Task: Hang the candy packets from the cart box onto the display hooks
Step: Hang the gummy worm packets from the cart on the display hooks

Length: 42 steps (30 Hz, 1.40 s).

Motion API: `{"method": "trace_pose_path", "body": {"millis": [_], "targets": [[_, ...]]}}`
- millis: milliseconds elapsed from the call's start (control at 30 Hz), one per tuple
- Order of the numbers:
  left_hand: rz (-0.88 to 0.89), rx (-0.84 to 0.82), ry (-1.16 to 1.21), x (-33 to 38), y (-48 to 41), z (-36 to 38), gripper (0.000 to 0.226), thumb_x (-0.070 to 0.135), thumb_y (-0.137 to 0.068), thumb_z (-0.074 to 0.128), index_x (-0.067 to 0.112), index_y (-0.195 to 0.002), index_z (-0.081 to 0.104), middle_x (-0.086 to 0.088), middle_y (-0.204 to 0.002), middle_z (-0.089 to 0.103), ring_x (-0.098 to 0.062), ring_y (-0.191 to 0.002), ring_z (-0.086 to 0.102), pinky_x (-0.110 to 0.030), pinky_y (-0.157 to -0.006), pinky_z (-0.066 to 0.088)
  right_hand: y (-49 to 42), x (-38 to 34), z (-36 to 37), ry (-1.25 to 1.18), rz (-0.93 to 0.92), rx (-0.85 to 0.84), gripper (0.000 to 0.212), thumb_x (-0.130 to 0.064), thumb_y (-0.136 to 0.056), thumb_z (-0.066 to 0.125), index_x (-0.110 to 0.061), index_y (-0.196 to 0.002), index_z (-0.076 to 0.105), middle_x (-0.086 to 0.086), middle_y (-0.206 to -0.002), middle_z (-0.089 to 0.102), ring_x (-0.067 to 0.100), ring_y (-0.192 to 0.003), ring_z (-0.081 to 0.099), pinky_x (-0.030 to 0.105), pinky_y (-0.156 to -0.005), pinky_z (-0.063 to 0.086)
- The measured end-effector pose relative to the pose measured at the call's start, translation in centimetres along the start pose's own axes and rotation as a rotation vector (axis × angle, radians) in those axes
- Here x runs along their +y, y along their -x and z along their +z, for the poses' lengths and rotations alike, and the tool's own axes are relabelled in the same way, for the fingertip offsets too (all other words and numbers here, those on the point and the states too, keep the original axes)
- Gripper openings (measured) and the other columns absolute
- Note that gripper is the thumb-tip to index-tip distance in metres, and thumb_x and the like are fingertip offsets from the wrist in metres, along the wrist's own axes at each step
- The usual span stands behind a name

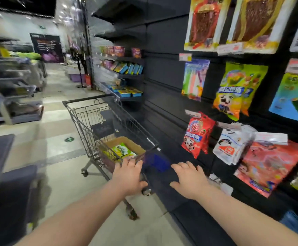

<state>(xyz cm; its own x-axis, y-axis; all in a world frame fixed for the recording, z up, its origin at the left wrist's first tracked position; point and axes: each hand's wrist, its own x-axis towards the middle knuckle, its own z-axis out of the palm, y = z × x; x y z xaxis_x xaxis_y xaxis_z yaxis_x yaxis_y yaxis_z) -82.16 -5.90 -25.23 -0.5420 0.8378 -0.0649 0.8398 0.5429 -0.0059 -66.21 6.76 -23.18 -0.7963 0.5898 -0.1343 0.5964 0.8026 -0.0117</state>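
Observation:
A cardboard box (137, 148) sits in the wire shopping cart (84, 121) and holds green and yellow candy packets (122, 151). My left hand (128, 176) reaches out with straight fingers, its fingertips at the near edge of the box. My right hand (189, 180) hovers spread and empty to the right of the cart, in front of the dark lower shelf. On the black display wall at the right, packets hang from hooks: red ones (197, 137), white ones (231, 146) and green-orange ones (238, 89).
Large snack bags (205, 22) hang higher on the wall, and a blue bag (293, 98) hangs at far right. Shelves with boxed goods (127, 68) stand beyond the cart. Grey racks (11, 82) line the aisle's left side. The tiled floor (56, 139) runs between them.

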Motion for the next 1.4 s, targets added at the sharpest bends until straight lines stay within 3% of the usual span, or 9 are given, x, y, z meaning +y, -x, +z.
{"method": "trace_pose_path", "body": {"millis": [300,700,933,1200,1400], "targets": [[-0.125,-0.028,0.032,-11.5,-2.4,1.8,0.085,0.065,-0.087,0.046,0.021,-0.153,0.014,-0.007,-0.160,0.021,-0.031,-0.148,0.015,-0.048,-0.117,0.021,-9.7,-8.8,0.0,0.049,-0.117,-0.077,0.065,-0.042,-0.094,0.047,-0.022,-0.150,0.021,0.005,-0.157,0.023,0.031,-0.147,0.013,0.055,-0.117,0.012],[-0.289,-0.074,-0.006,-20.2,-13.8,3.4,0.080,0.061,-0.089,0.046,0.020,-0.151,0.018,-0.006,-0.153,0.030,-0.029,-0.142,0.024,-0.045,-0.110,0.028,-28.2,-11.2,0.9,0.032,-0.228,-0.154,0.062,-0.045,-0.093,0.048,-0.025,-0.147,0.026,0.003,-0.154,0.029,0.029,-0.144,0.019,0.053,-0.116,0.016],[-0.295,-0.121,0.014,-21.1,-23.5,3.1,0.081,0.060,-0.091,0.044,0.019,-0.153,0.014,-0.006,-0.158,0.023,-0.030,-0.147,0.016,-0.045,-0.116,0.021,-38.2,-9.3,1.0,0.043,-0.267,-0.204,0.057,-0.045,-0.092,0.049,-0.024,-0.142,0.032,0.004,-0.147,0.038,0.029,-0.139,0.028,0.053,-0.113,0.020],[-0.274,-0.176,0.028,-25.4,-29.9,4.9,0.080,0.061,-0.090,0.044,0.022,-0.153,0.016,-0.006,-0.157,0.026,-0.031,-0.145,0.019,-0.046,-0.115,0.022,-45.4,-10.9,2.0,0.009,-0.253,-0.252,0.051,-0.047,-0.093,0.044,-0.023,-0.138,0.038,0.004,-0.143,0.044,0.028,-0.135,0.034,0.051,-0.110,0.025],[-0.142,-0.233,0.003,-30.7,-35.7,6.6,0.081,0.062,-0.090,0.043,0.018,-0.153,0.016,-0.008,-0.158,0.024,-0.030,-0.146,0.019,-0.048,-0.115,0.023,-50.0,-12.9,3.6,-0.027,-0.108,-0.289,0.059,-0.050,-0.091,0.047,-0.026,-0.143,0.033,0.002,-0.147,0.039,0.026,-0.137,0.032,0.049,-0.111,0.023]]}}
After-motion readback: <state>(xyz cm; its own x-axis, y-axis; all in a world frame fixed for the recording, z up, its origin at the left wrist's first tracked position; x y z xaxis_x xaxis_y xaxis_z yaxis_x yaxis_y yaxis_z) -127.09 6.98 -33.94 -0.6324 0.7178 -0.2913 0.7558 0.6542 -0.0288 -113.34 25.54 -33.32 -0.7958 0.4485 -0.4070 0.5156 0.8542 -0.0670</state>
